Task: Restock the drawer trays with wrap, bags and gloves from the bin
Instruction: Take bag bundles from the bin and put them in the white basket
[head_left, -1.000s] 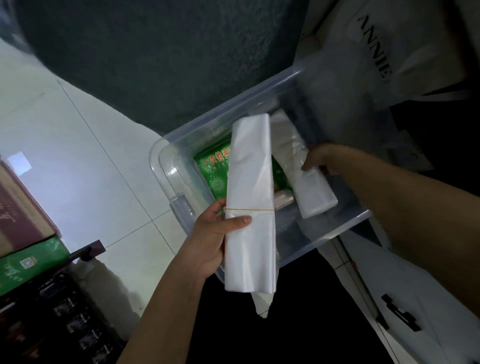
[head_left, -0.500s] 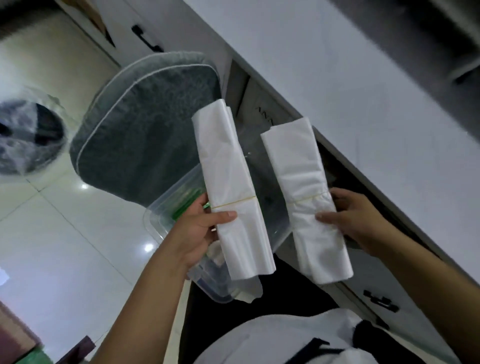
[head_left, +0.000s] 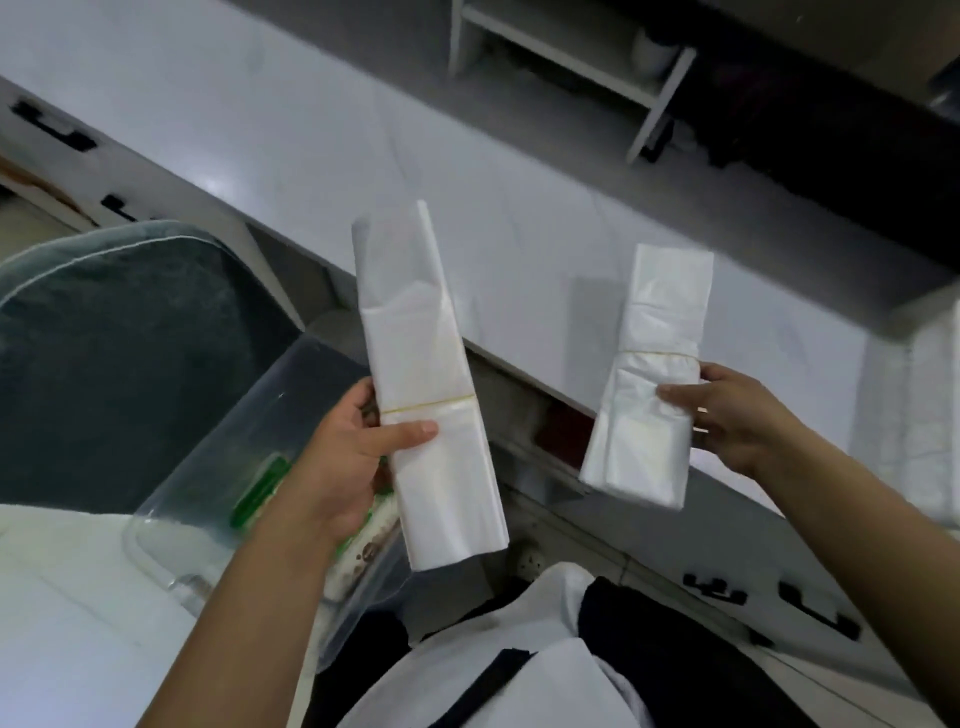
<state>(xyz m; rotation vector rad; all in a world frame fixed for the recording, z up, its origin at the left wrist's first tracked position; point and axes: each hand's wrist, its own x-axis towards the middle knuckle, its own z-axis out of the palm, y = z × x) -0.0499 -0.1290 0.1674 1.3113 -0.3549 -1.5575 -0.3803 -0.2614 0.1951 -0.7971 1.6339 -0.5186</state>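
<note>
My left hand (head_left: 353, 447) grips a long white bundle of plastic bags (head_left: 421, 374), held upright and bound by a yellow rubber band. My right hand (head_left: 737, 415) holds a shorter white bag bundle (head_left: 649, 374), also banded, out to the right. Both bundles hang in the air in front of the white counter (head_left: 311, 145). Below my left hand sits the clear plastic bin (head_left: 218, 457) on the floor, with a green packet (head_left: 260, 488) showing inside it. An open drawer (head_left: 550, 431) shows dimly under the counter edge between the two bundles.
A dark grey cushion (head_left: 119, 364) stands left of the bin. Cabinet fronts with black handles (head_left: 815, 613) run along the lower right. A white shelf rack (head_left: 571, 57) stands at the back of the counter. White floor tiles (head_left: 67, 623) lie at lower left.
Both hands lifted the bag bundles out of the bin and raised them toward the counter. The right bundle has moved further right. My view has tilted up from the bin.
</note>
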